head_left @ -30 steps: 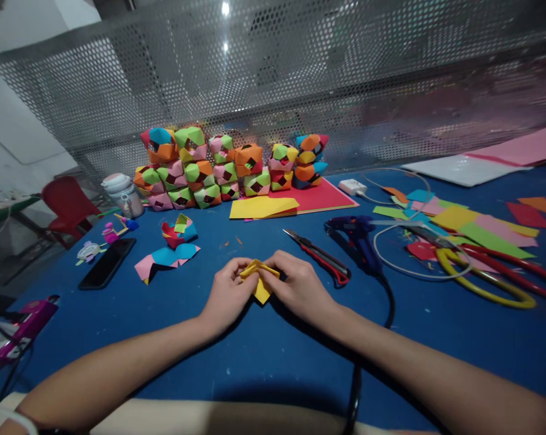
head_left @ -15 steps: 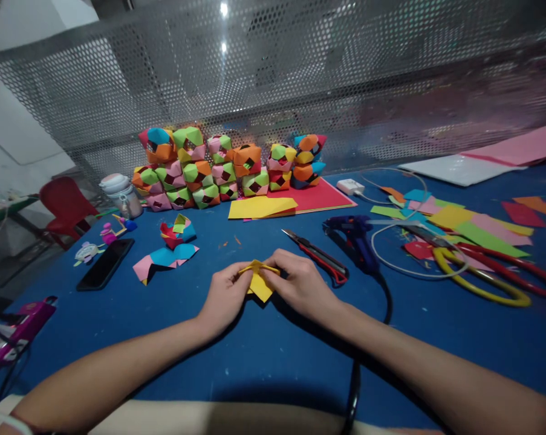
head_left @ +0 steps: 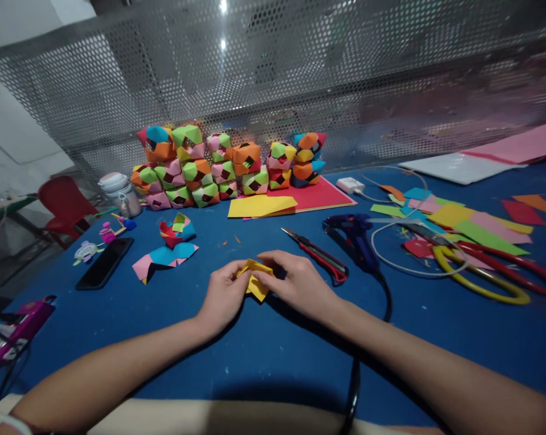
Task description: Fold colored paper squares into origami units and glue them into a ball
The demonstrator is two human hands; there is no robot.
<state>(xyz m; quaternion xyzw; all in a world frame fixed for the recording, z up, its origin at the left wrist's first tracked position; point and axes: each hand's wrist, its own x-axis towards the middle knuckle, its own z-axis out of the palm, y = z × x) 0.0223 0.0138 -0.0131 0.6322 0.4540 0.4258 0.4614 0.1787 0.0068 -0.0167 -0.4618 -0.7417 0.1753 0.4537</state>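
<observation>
A small folded piece of yellow paper [head_left: 258,289] is between my two hands, just above the blue table [head_left: 273,356]. My left hand [head_left: 224,294] pinches its left side between thumb and fingers. On the other side, my right hand [head_left: 299,284] grips the paper's right part, with thumb and forefinger at its upper folds. Part of the paper is hidden behind the fingers. Right of my hands lies a red and black utility knife [head_left: 320,257], and past it a blue glue gun [head_left: 357,238]. Folded pink and blue paper [head_left: 166,255] rests to the left.
Several stacked paper balls [head_left: 198,175] stand at the back against a perforated metal panel [head_left: 273,72]. Yellow sheets [head_left: 259,206] lie before them. Scissors [head_left: 481,284], paper strips [head_left: 476,223] and a white cable [head_left: 381,257] are at right. A phone [head_left: 104,264] lies left.
The yellow paper's top flap has opened and tilted, showing more of its folds. My right hand has shifted its fingers slightly on it; my left hand stays nearly in place.
</observation>
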